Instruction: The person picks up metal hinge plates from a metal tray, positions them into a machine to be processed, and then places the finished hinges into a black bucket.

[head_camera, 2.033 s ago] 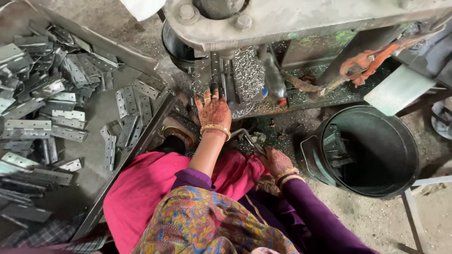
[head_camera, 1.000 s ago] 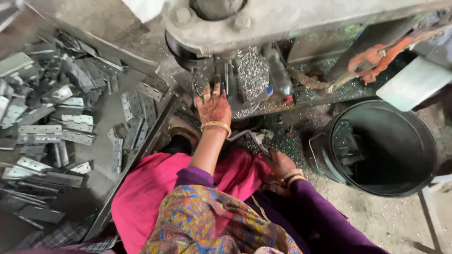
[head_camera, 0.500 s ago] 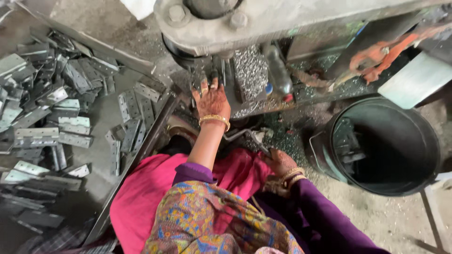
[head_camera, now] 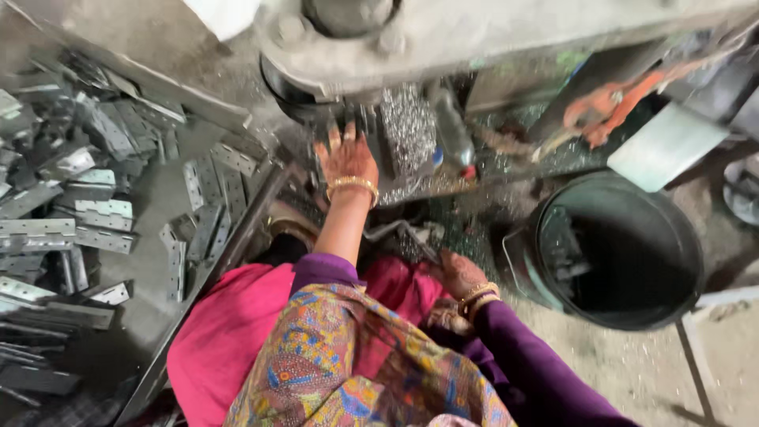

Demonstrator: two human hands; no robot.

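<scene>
My left hand (head_camera: 348,160) reaches forward under the big grey press machine (head_camera: 490,32), palm down with fingers spread on the dark bed beside a heap of small shiny metal bits (head_camera: 409,130). Whether it holds anything beneath the palm is hidden. My right hand (head_camera: 458,274) rests low by my lap near a thin metal lever or tool (head_camera: 399,232); its fingers curl, and what they grip is not clear. Gold bangles sit on both wrists.
A sloped tray (head_camera: 150,261) on the left holds several flat perforated metal strips (head_camera: 87,213). A dark round bucket (head_camera: 624,253) with a few metal parts stands on the right. An orange-covered handle (head_camera: 609,107) and a pale flat plate (head_camera: 664,146) lie at upper right.
My left hand has stayed on the machine bed, shifting slightly with fingers spreading. The view has drifted a little rightward and closer. My right hand has barely moved.
</scene>
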